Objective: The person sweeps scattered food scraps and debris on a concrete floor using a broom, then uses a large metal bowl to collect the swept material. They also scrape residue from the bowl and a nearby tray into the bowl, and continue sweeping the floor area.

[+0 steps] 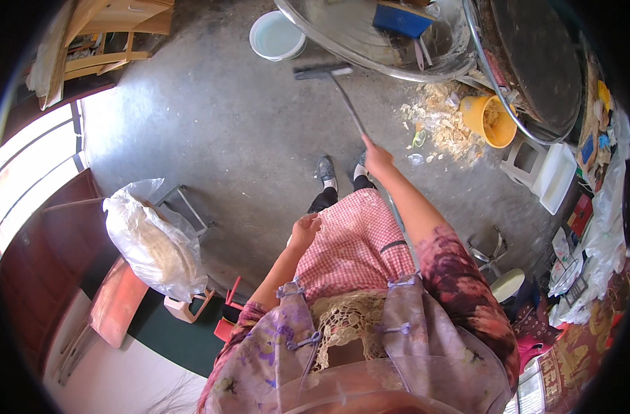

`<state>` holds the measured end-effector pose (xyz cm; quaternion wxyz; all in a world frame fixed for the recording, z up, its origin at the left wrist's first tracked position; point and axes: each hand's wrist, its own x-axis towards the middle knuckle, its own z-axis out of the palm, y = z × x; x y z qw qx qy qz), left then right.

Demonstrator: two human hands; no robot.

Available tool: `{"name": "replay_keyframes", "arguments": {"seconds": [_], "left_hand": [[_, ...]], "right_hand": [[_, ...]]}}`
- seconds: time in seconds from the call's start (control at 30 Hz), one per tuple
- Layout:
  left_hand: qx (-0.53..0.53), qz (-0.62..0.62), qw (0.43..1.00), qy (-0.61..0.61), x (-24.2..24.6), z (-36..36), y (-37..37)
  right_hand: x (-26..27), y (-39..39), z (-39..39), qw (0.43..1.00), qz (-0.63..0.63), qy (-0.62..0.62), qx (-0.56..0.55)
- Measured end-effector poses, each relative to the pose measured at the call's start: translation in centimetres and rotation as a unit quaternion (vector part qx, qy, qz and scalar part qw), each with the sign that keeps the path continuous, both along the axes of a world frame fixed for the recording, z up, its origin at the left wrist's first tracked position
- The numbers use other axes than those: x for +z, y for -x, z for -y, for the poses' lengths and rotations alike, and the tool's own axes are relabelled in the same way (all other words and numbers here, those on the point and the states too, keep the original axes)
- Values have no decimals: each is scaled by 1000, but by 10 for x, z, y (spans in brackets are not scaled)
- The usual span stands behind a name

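Observation:
My right hand (378, 158) is closed around the grey handle of a long-handled broom (346, 101). Its wide, dark head rests on the concrete floor ahead of my feet, just below the rim of a big metal basin (341, 52). Behind my forearm the handle runs back beside my leg. My left hand (305, 230) hangs in front of my red-and-white checked apron (346, 243) with its fingers curled, and nothing shows in it. Off to the right of the broom lies a heap of pale, flaky scraps (444, 124), spread over the floor.
A white bucket (277, 39) stands left of the basin, which holds a blue dustpan-like item (402, 20). Beside the scraps a yellow bucket (473, 116) leans. White plastic furniture (522, 163) stands right; a plastic-wrapped bundle (154, 243) sits left by a metal-legged frame (191, 204).

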<state>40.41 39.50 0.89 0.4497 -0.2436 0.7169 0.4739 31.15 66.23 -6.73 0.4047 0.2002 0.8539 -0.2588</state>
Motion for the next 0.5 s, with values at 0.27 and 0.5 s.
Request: {"name": "replay_keyframes", "arguments": {"seconds": [0.27,0.5], "left_hand": [[-42,-2,999,29,4,7,11],[-51,-5,999,6,4,-16,22]], "right_hand": [[-25,36,-31,982,43,-22,-182],[-13,-44,-110,933,36,-66,-352]]}}
